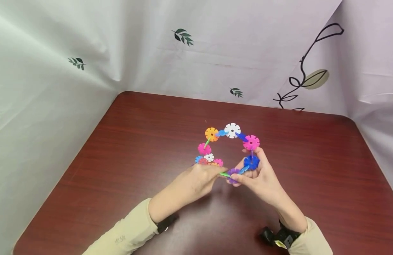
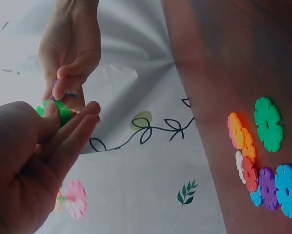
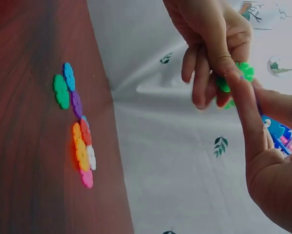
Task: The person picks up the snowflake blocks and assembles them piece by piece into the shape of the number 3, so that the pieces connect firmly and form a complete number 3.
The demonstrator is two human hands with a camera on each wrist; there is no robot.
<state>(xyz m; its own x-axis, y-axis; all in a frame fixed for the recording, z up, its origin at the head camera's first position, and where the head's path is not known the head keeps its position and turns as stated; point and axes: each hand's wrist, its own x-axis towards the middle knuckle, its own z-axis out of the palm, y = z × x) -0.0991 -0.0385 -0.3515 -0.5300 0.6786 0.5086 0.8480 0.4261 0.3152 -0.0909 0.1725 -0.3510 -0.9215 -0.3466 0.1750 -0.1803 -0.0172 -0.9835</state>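
A curved chain of notched plastic discs hangs between my hands in the head view, with a white disc, an orange disc and a pink disc along its far side. My left hand pinches a green disc of the chain between thumb and fingers. With thumb and fingers my right hand grips a purple disc beside that green one. A dark blue disc lies close against the right fingers. My left hand hides part of the chain in the head view.
Several loose discs lie on the dark red table, among them a green disc, a light blue disc and a red disc. White patterned cloth hangs along the table's back and sides.
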